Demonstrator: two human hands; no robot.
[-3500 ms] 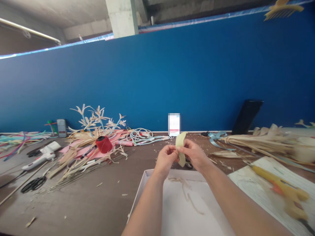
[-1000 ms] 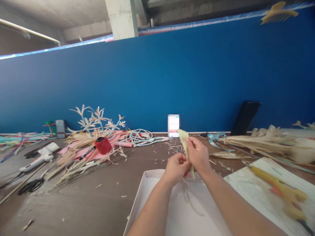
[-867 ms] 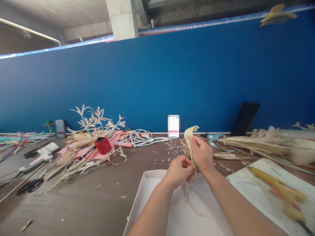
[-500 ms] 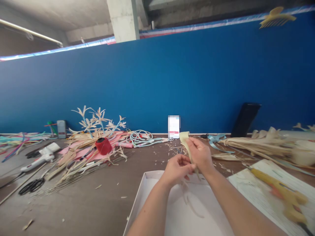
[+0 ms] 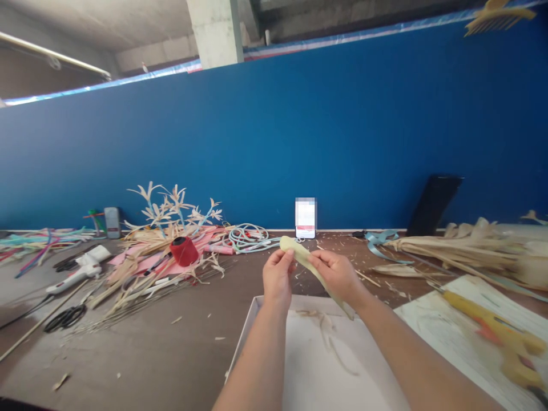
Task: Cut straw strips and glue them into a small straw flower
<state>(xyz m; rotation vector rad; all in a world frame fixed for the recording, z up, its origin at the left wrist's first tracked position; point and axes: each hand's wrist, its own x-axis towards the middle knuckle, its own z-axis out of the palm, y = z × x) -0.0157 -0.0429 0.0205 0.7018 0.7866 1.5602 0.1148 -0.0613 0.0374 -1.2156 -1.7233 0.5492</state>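
Observation:
A pale yellow-green strip of husk (image 5: 315,272) is stretched between my two hands above a white box (image 5: 312,365). My left hand (image 5: 277,277) pinches it close to its rounded upper end, thumb on top. Farther along the strip, my right hand (image 5: 336,277) grips it between thumb and fingers. The strip's narrower tail hangs down past the right hand toward the box's far wall. Thin husk scraps (image 5: 331,337) lie inside the box.
Left stand husk flowers (image 5: 158,211), a red thread spool (image 5: 184,251), a white glue gun (image 5: 79,271) and black scissors (image 5: 66,317). A lit phone (image 5: 305,218) leans on the blue partition. Right are a yellow glue gun (image 5: 496,325) on paper and a husk bundle (image 5: 454,248).
My left hand has moved up and left to the strip's upper end. The strip has swung from nearly upright to slanting, its wide end now to the left.

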